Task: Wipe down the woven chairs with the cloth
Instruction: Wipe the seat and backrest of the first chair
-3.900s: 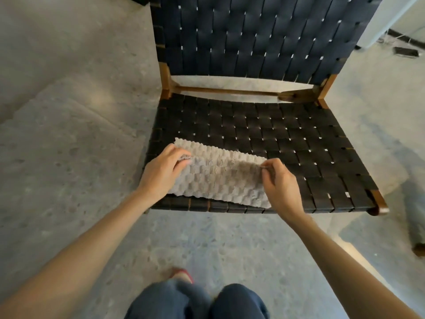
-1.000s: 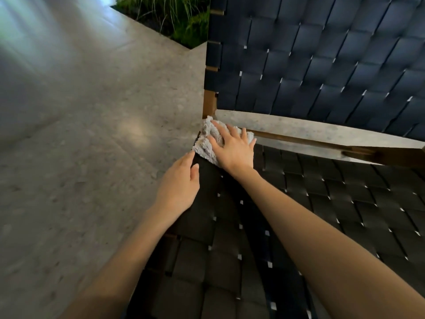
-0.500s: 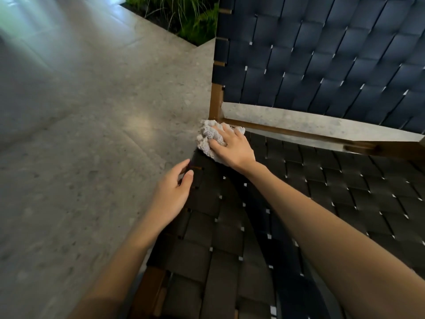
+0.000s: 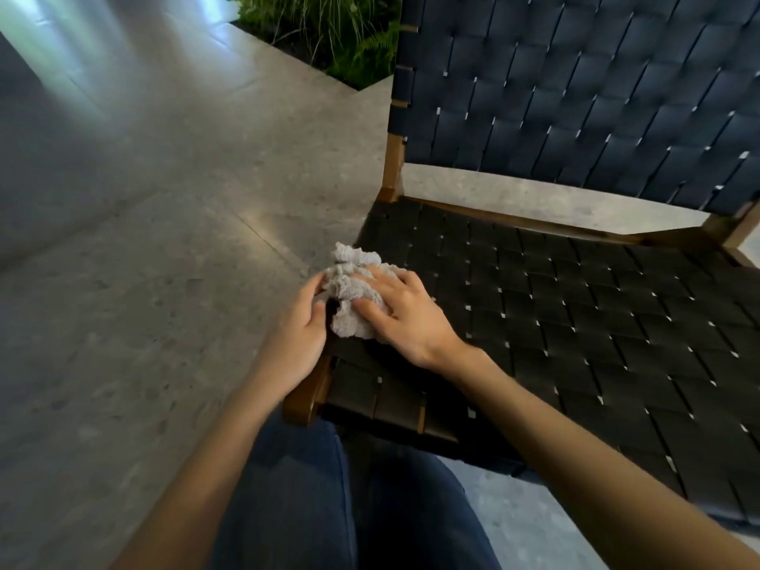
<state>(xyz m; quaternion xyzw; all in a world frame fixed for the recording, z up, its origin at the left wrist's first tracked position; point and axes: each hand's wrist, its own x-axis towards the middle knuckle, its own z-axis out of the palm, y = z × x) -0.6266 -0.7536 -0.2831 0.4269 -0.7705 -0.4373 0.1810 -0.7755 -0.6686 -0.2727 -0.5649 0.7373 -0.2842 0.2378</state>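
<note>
1. Since the cloth (image 4: 354,281) looks soft, light & floppy, it'll likely bunch rather than slide; best taken at the wad's top w/ a flat palm.
2. Cloth sits crumpled on the near-left edge of the woven chair (image 4: 555,322) seat.
3. R hand (image 4: 405,318) lies over it, fingers spread, pressing down.
4. L hand (image 4: 300,327) is at the left rim, thumb & fingertips seemingly nipping the cloth's left fold, wrist off the seat.

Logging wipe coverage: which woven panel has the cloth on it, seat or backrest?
The seat: the cloth lies bunched at its left edge under the right hand. The upright backrest is bare.
</note>
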